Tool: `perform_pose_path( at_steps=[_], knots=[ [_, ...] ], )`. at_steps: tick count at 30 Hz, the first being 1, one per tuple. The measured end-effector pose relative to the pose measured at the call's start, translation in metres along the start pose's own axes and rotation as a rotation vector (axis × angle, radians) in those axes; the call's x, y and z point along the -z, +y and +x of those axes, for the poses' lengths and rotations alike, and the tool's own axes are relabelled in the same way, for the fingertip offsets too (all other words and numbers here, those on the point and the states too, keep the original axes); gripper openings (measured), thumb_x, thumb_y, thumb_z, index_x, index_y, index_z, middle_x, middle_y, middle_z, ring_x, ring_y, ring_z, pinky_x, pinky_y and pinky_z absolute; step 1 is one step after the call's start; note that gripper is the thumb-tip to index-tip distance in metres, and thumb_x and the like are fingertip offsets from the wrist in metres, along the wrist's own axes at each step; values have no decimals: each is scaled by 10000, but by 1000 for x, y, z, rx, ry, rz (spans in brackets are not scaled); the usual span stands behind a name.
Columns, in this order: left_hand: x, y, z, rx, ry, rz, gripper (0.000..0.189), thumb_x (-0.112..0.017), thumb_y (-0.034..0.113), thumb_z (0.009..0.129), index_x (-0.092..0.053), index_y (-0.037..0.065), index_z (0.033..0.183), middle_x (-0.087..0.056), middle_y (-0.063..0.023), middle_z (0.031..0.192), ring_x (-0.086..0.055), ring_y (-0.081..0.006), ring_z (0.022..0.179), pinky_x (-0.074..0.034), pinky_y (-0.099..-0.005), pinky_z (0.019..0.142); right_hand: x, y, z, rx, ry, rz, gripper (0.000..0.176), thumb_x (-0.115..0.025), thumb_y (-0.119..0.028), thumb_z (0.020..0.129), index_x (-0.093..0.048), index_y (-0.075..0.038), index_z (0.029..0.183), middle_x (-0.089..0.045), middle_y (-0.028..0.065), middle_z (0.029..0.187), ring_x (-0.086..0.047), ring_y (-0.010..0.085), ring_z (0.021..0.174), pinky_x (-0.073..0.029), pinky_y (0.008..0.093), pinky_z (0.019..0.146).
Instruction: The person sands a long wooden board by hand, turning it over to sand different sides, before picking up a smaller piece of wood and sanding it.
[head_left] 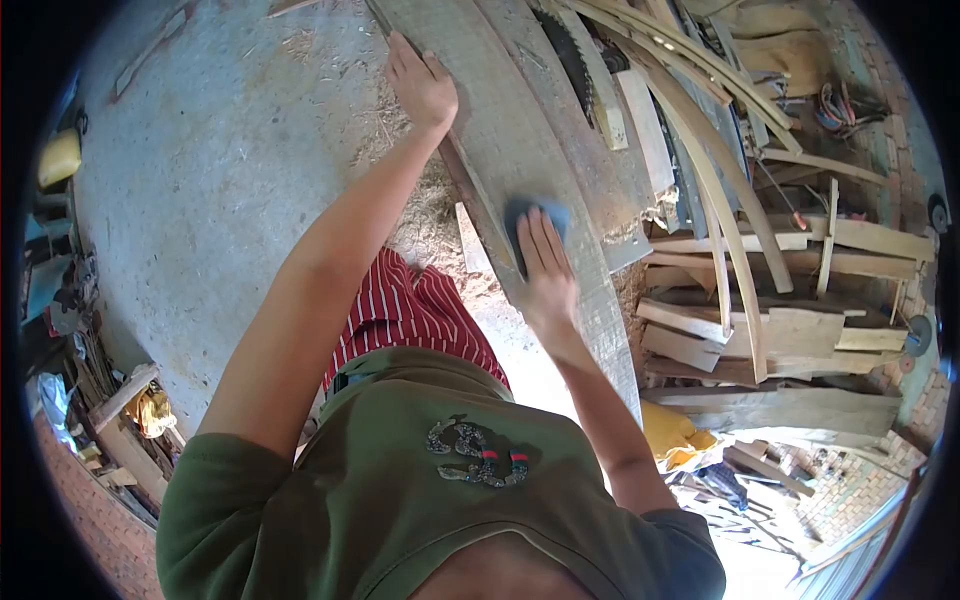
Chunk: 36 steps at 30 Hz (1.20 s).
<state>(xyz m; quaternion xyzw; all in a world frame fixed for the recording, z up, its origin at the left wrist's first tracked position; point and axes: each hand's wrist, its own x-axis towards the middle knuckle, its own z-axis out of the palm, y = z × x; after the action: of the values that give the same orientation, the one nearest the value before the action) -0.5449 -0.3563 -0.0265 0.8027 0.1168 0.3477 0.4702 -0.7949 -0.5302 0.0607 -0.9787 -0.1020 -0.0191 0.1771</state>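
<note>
A long, wide wooden plank (500, 120) runs from the top of the view down past my right side. My right hand (547, 265) presses a dark blue-grey piece of sandpaper (559, 214) flat against the plank's face, with its fingers laid over it. Farther along, my left hand (422, 88) rests on the plank's left edge, fingers stretched out and nothing held in them. Part of the sandpaper is hidden under my right fingers.
A toothed circular saw blade (570, 55) sticks up right of the plank. Long curved wood strips (700, 150) and stacked boards (790, 335) crowd the right side. Sawdust lies on the concrete floor (230, 170). A yellow container (60, 157) stands far left.
</note>
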Motion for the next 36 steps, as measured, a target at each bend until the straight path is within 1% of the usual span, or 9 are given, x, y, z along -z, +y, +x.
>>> perform_pose_path(
  at_steps=[5, 7, 10, 14, 17, 25, 28, 34, 36],
  knots=[
    [-4, -9, 2, -57, 33, 5, 555, -460, 181, 965, -351, -143, 1402, -418, -340, 1414, -368, -458, 1329, -284, -490, 1118, -50, -4, 115, 128, 253, -104, 558, -568, -48, 779, -541, 8, 1334, -492, 162, 1449, -455, 290, 1358, -359, 397, 1148],
    [4, -8, 4, -55, -17, -18, 549, -460, 184, 968, -359, -143, 1397, -421, -341, 1410, -376, -466, 1318, -292, -496, 1108, -48, -7, 117, 103, 242, -53, 570, -556, -2, 769, -539, 6, 1339, -498, 151, 1445, -455, 290, 1359, -350, 406, 1156],
    [0, -6, 2, -53, -33, -12, 542, -460, 185, 971, -366, -141, 1394, -428, -342, 1404, -396, -475, 1296, -302, -503, 1095, -20, 1, 44, 138, 189, -39, 589, -546, 41, 758, -540, 1, 1346, -503, 142, 1444, -457, 287, 1360, -338, 414, 1165],
    [8, -2, 2, 18, -39, -59, 542, -461, 161, 972, -347, -138, 1410, -438, -328, 1403, -413, -465, 1273, -296, -500, 1092, 11, 10, -82, -46, 19, 8, 691, -531, 135, 706, -506, 5, 1384, -471, 171, 1464, -428, 311, 1382, -364, 428, 1145],
    [-3, -3, -4, 18, 45, -55, 554, -463, 151, 971, -328, -140, 1422, -447, -319, 1399, -400, -459, 1283, -288, -495, 1096, -1, 17, -91, -13, 68, 23, 705, -537, 145, 687, -500, 24, 1381, -471, 193, 1458, -429, 324, 1380, -367, 426, 1141],
    [4, -1, -2, 59, 10, -81, 518, -410, 134, 995, -325, -121, 1438, -418, -308, 1428, -381, -437, 1311, -278, -471, 1115, -40, -9, 146, 213, 246, -40, 595, -596, 50, 701, -548, 72, 1294, -525, 220, 1390, -482, 322, 1330, -384, 389, 1133],
    [10, 3, 2, 94, -69, -153, 514, -399, 141, 1004, -319, -119, 1441, -413, -308, 1433, -372, -436, 1324, -271, -475, 1122, -66, -7, 204, 198, 289, -62, 588, -597, 30, 703, -553, 60, 1288, -525, 205, 1395, -478, 313, 1334, -391, 386, 1127],
    [10, 7, -3, 97, -44, -75, 517, -380, 152, 1015, -298, -112, 1453, -383, -306, 1458, -366, -438, 1336, -265, -488, 1127, -21, 8, 83, 197, 115, 3, 663, -567, 115, 651, -561, 45, 1310, -530, 185, 1404, -469, 308, 1348, -374, 391, 1146],
    [8, 7, -4, 129, -37, -65, 517, -379, 153, 1017, -297, -109, 1455, -375, -305, 1463, -372, -442, 1331, -266, -489, 1129, -18, 12, 80, 192, 65, 23, 693, -566, 133, 632, -555, 45, 1319, -522, 183, 1413, -457, 309, 1358, -370, 395, 1150]
  ],
)
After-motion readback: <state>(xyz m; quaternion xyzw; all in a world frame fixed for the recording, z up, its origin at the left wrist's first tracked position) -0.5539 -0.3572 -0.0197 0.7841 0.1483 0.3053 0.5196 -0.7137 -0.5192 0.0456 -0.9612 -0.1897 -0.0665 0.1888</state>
